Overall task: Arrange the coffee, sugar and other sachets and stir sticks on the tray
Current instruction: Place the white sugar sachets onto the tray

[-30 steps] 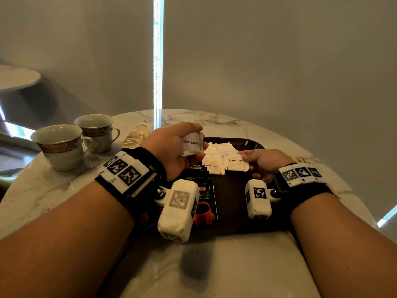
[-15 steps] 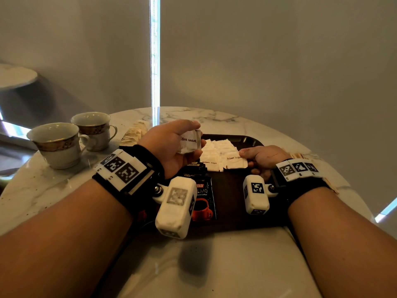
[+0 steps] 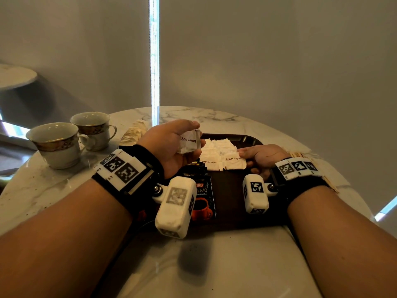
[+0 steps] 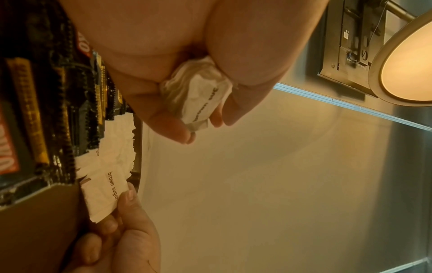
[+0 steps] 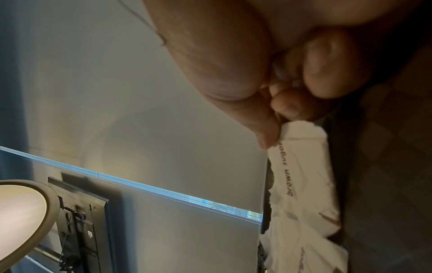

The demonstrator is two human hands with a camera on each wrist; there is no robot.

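change: vs a second ago the camera view shifts a bit, both hands stay roughly put; front sachet sits lower and flatter in the row → right hand is seating it, not carrying it
left hand [image 3: 171,145]: raised over the tray's left-centre, fingers curled round a small wad of brown sugar sachets [image 3: 190,141], print upside-down; supply for the next placements
coffee sachets [image 3: 203,190]: black stack on the tray [image 3: 231,196], just below the left hand, overlapped like shingles
sugar row [image 3: 217,150]: white sachets fanned across the tray's far half, between the two hands
front sachet [image 3: 235,162]: nearest end of that row, lying on the tray
right hand [image 3: 261,157]: at the tray's right side, thumb and forefinger pinching the front sachet's right edge, other fingers curled under
stir sticks [image 3: 297,154]: off the tray, just right of it behind the right wrist, not yet arranged
progress: my read, sugar row mid-build, held wad and sticks left to place
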